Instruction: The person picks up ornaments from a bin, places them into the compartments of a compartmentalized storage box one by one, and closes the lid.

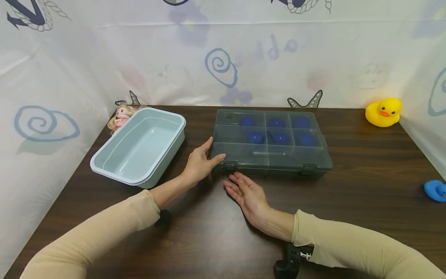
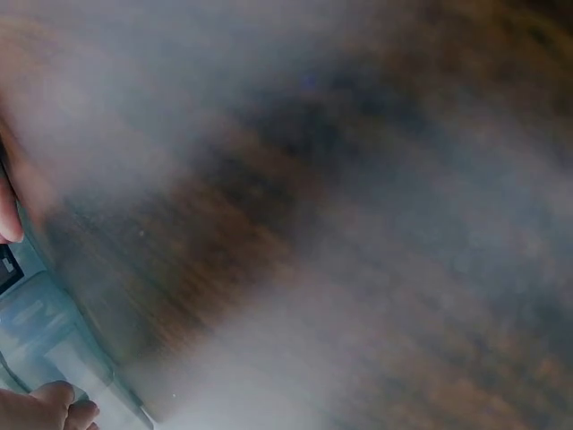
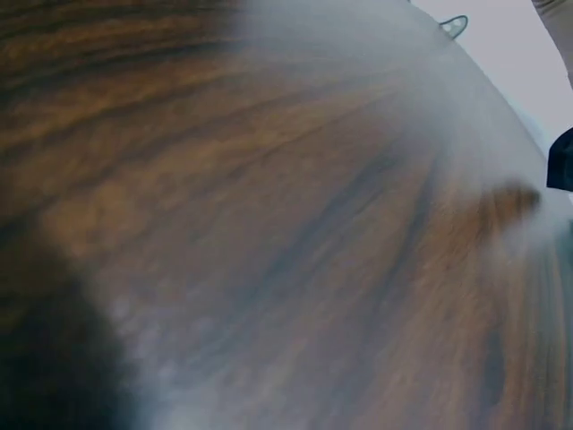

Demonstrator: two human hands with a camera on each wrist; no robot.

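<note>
A translucent dark grey compartment case (image 1: 240, 153) lies with its lid down in the middle of the table. Several blue round things (image 1: 256, 137) show through the lid, in the back compartments. At its front left corner rests my left hand (image 1: 200, 162), thumb by the front edge and a finger along the left side. My right hand (image 1: 252, 199) is in front of the case, palm turned up, its fingertips near the left front latch (image 1: 230, 166); whether they touch it I cannot tell. In the left wrist view, fingertips (image 2: 54, 403) lie against the case's clear plastic.
On the left stands a light blue basin (image 1: 137, 145), with a small doll (image 1: 122, 116) behind it. A yellow rubber duck (image 1: 383, 112) sits at the back right, and a blue duck (image 1: 434, 190) near the right edge. Printed cloth (image 1: 223, 42) hangs around the table.
</note>
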